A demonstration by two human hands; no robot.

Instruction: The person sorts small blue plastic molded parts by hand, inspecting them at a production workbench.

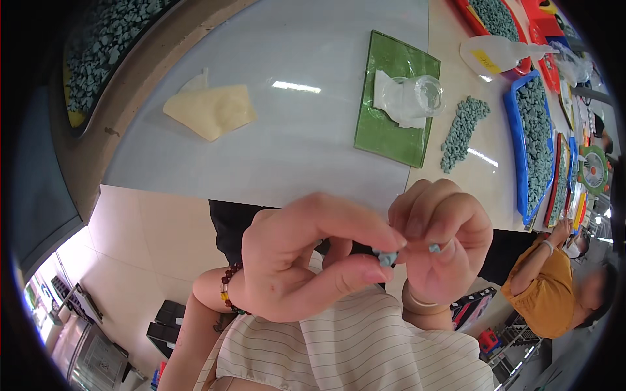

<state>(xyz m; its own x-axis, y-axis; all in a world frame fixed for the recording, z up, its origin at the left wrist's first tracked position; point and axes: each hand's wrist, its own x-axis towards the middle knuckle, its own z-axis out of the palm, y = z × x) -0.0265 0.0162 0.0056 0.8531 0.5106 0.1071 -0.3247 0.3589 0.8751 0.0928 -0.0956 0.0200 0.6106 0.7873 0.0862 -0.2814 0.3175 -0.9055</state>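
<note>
My left hand [313, 260], with a beaded bracelet at its wrist, is raised above my lap, in front of the table edge. Its thumb and forefinger are closed on a small blue-green stone chip [387, 259]. Beside it, almost touching those fingertips, my right hand [450, 238] has its fingers curled in. A smaller blue-green stone bit [434, 248] shows between its thumb and forefinger. Further away, a green glass-like board [391, 58] lies on the table and bears a small transparent cup [425, 96] and a white sheet. A loose strip of stone chips [462, 133] lies right of the board.
A yellowish cloth or paper [212, 112] lies on the grey table top [293, 143]. At the right stand a blue tray [517, 143] of chips, a red tray [471, 19] and a white squeeze bottle [492, 53]. A co-worker in an orange top [544, 287] sits at the right.
</note>
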